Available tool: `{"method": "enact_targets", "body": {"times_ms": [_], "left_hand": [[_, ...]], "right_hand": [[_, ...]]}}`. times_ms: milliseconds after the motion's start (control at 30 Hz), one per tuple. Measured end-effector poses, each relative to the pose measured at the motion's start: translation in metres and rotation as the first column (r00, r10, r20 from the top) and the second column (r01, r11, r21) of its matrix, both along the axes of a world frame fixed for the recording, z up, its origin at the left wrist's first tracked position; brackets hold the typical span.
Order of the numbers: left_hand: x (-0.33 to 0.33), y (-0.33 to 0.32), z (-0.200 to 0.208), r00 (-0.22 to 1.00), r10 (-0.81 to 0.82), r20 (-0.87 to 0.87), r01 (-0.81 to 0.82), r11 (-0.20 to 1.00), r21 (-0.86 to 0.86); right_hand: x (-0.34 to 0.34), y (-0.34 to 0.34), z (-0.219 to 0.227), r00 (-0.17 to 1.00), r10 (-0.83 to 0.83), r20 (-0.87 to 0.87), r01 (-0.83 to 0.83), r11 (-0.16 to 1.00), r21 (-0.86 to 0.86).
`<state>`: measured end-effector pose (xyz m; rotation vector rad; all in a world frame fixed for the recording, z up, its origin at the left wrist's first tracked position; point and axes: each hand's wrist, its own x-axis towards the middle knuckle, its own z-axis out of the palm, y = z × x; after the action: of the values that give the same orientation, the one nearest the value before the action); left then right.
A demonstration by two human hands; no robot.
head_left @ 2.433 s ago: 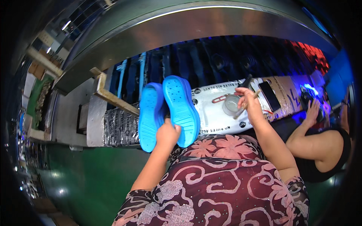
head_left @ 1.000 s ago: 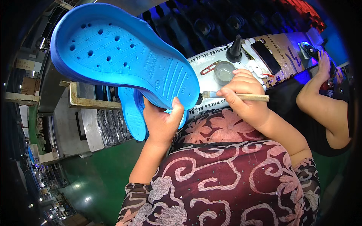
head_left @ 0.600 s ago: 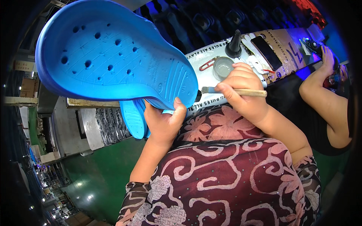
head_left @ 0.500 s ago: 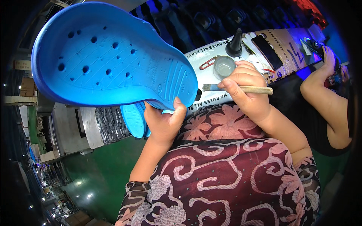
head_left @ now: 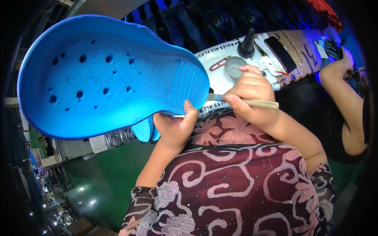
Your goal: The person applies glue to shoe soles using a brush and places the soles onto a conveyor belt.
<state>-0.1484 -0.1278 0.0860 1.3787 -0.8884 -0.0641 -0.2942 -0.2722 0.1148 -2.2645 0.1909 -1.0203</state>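
A big blue foam clog sole [head_left: 98, 78], with a raised rim and a row pattern of round holes, is tilted with its inner face up. My left hand [head_left: 176, 126] grips its narrow end, thumb over the edge and fingers hidden underneath. In my right hand [head_left: 254, 94] is a flat brush [head_left: 260, 104] with a wooden handle. The brush's bristles are at the sole's narrow end, right by the rim; whether they touch it I cannot tell. Just beyond my right fingers stands a small clear cup [head_left: 234, 68] holding a little of something pale.
On the bench [head_left: 214, 57] lie red-handled snips [head_left: 219, 63], a black cone-shaped nozzle [head_left: 247, 45], white gloves [head_left: 265, 63] and a dark phone [head_left: 280, 53]. More blue soles [head_left: 142, 129] sit below the held one. Another person's arm [head_left: 342, 86] is at the right.
The clog sole has tipped, its wide end moving left and down. My right hand has brought the brush leftward and slightly down, up to the sole's narrow end.
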Motion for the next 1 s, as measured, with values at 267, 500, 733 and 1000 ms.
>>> {"method": "enact_targets", "body": {"times_ms": [267, 500, 733, 1000], "left_hand": [[0.003, 0.002, 0.0, 0.999, -0.016, 0.052, 0.017, 1.0, -0.02], [0.004, 0.001, 0.0, 0.998, -0.025, 0.062, 0.029, 0.997, -0.074], [0.006, 0.001, 0.002, 0.994, -0.063, 0.092, 0.067, 0.997, -0.035], [0.01, -0.005, 0.073, 0.985, -0.12, -0.12, 0.134, 0.985, 0.111]], "right_hand": [[-0.004, -0.001, 0.006, 1.0, -0.01, -0.007, 0.01, 1.0, 0.02], [-0.002, 0.002, 0.004, 0.998, 0.0, -0.063, 0.001, 1.0, 0.018], [0.005, -0.001, 0.004, 0.999, -0.041, -0.001, 0.041, 0.999, -0.006], [-0.044, -0.021, 0.01, 0.97, -0.239, 0.038, 0.23, 0.96, 0.158]]}}
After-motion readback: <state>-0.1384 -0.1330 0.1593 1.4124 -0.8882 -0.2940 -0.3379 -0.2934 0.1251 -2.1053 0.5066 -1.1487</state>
